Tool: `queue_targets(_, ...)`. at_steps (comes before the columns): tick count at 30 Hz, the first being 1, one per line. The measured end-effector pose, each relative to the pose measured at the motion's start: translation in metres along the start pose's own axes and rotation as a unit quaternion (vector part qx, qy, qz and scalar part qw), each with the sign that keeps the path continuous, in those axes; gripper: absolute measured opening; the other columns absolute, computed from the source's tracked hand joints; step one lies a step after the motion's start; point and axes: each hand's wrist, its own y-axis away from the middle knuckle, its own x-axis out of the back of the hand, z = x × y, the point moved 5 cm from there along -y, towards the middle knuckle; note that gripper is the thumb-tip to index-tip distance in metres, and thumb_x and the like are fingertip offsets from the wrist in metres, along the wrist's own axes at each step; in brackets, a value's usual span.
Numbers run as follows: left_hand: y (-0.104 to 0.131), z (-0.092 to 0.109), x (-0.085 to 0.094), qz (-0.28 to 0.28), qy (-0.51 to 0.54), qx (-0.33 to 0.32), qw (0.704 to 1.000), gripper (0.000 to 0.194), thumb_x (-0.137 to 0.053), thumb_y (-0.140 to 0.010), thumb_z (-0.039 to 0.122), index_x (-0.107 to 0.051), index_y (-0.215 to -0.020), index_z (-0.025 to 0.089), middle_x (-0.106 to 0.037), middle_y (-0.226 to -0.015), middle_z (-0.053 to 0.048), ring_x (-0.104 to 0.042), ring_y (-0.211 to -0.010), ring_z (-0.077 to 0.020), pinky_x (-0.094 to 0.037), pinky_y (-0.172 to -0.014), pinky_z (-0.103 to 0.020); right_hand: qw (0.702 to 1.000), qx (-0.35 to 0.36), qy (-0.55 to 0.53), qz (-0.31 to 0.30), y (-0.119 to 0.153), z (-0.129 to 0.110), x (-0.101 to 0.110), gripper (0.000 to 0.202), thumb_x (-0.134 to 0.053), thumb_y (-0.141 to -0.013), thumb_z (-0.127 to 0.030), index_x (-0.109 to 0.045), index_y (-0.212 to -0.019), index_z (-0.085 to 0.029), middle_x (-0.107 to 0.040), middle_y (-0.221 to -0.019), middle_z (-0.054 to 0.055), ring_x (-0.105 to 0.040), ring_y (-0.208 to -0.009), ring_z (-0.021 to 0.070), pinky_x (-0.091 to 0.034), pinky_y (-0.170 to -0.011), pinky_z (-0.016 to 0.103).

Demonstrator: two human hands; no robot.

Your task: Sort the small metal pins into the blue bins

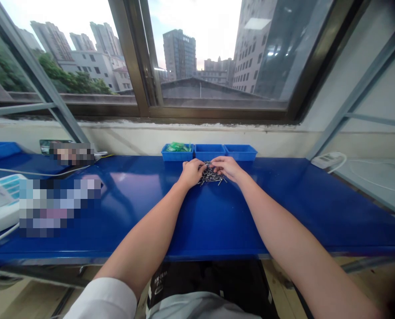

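Observation:
A loose pile of small thin metal pieces that look like screws (213,176) lies on the blue table, between my two hands. My left hand (192,173) is at the pile's left edge, fingers curled and thumb bent in towards the pieces. From the right, my right hand (228,167) reaches over the pile's upper side with fingers bent and tips drawn together. Both hands look closed, but whatever sits between the fingertips is too small to make out. Just behind the hands stand three blue bins; the left bin (170,156) has green plastic packets (179,146) in it.
The middle bin (210,150) and right bin (240,153) stand along the wall on the blue table (144,212). To the left are a white device (4,217), cables and blurred items. A white power strip (326,159) with a cord lies right. Grey metal uprights flank the window.

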Motion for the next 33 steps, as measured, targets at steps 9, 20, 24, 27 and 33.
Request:
queue_targets(9,0.002,-0.001,0.001,0.019,-0.011,0.02,1.0,0.027,-0.054,-0.085,0.036,-0.062,-0.106,0.021,-0.066,-0.105,-0.006,-0.058,-0.104,-0.0218,-0.037,-0.092,-0.037,0.999,0.025,-0.007,0.04,-0.001,-0.005,0.008,0.014,-0.064,-0.066,-0.016,-0.065,-0.08,-0.013,-0.069,-0.074,0.006,-0.054,-0.049,0.0088,-0.035,-0.04,0.018)
queue_targets(20,0.003,-0.005,-0.003,-0.019,-0.043,0.052,0.998,0.029,-0.049,-0.086,0.035,-0.06,-0.11,0.022,-0.062,-0.114,-0.008,-0.054,-0.111,-0.0251,-0.036,-0.094,-0.041,0.976,0.041,-0.004,0.213,-0.011,0.0,0.053,0.032,-0.061,-0.065,-0.019,-0.061,-0.098,-0.016,-0.067,-0.092,0.006,-0.056,-0.055,0.0075,-0.035,-0.039,0.015)
queue_targets(24,0.003,-0.006,-0.005,-0.035,-0.046,0.047,0.997,0.032,-0.049,-0.086,0.035,-0.06,-0.113,0.022,-0.061,-0.116,-0.008,-0.053,-0.113,-0.0258,-0.037,-0.094,-0.043,0.974,0.063,-0.064,0.207,-0.007,-0.005,0.061,0.059,-0.056,-0.063,-0.014,-0.048,-0.121,-0.024,-0.052,-0.132,0.008,-0.061,-0.069,0.0096,-0.04,-0.042,0.017)
queue_targets(27,0.004,-0.008,-0.007,-0.048,-0.05,0.048,0.996,0.035,-0.049,-0.085,0.036,-0.06,-0.115,0.022,-0.059,-0.12,-0.009,-0.051,-0.115,-0.027,-0.038,-0.094,-0.043,0.972,0.079,-0.076,0.208,-0.004,-0.007,0.065,0.07,-0.053,-0.062,-0.013,-0.04,-0.13,-0.027,-0.045,-0.138,0.009,-0.063,-0.075,0.0113,-0.04,-0.043,0.018)
queue_targets(33,0.002,-0.015,-0.013,-0.064,-0.057,0.058,0.995,0.04,-0.046,-0.086,0.04,-0.057,-0.12,0.021,-0.055,-0.129,-0.01,-0.048,-0.121,-0.0262,-0.038,-0.099,-0.04,0.963,0.085,0.143,0.211,-0.008,-0.003,0.06,0.04,-0.058,-0.066,-0.021,-0.061,-0.105,-0.013,-0.067,-0.087,0.006,-0.057,-0.062,0.0113,-0.041,-0.05,0.021)
